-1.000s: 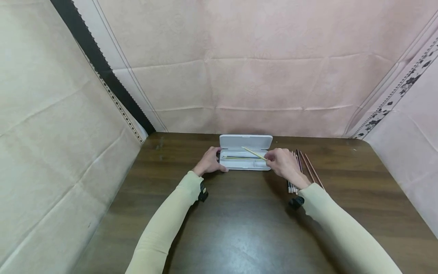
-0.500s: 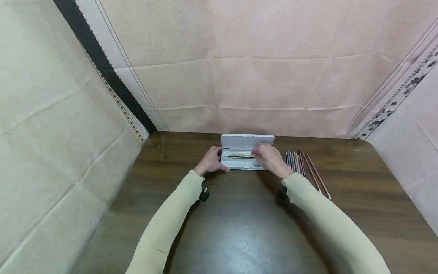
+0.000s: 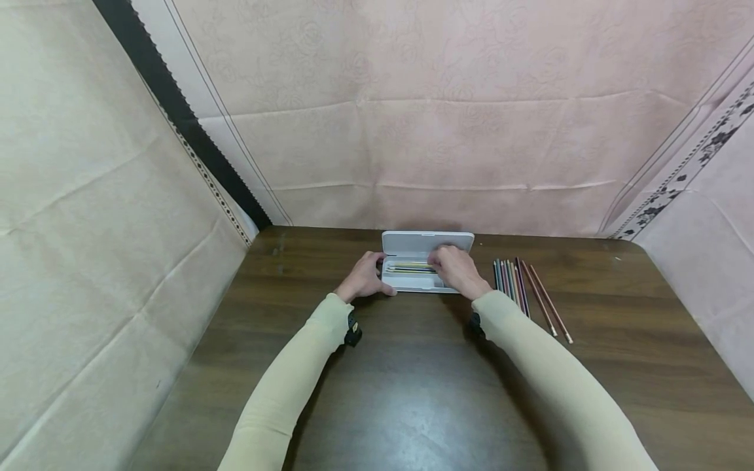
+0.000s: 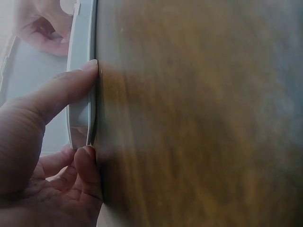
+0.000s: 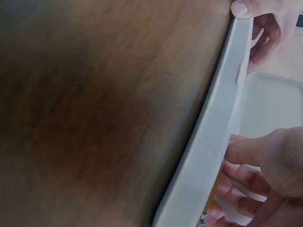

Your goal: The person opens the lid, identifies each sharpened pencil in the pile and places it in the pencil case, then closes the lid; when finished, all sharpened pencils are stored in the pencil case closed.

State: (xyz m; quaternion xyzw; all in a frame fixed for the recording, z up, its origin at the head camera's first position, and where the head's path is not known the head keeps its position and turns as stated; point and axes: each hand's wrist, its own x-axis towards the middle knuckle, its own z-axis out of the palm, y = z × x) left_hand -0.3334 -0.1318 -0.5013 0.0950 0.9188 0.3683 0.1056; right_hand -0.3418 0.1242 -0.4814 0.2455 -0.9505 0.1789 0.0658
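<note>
A white pencil case lies at the far side of the table, its lid raised at the back. My left hand grips its left end, thumb on the front wall, fingers round the corner. Several pencils lie lengthwise inside the case. Over the right part of the case is my right hand, its fingers curled down inside. In the right wrist view, a yellow pencil shows between those fingers and the case wall; the fingers seem to pinch it, though the hand covers most of it.
To the right of the case, several colored pencils lie side by side on the brown wooden table. Two longer reddish-brown pencils lie slanted beside them. Pale cloth hangs behind the table and at both sides.
My right hand has moved left with the yellow pencil and lowered it into the case among the others. My left hand has kept its grip on the case's left end.
</note>
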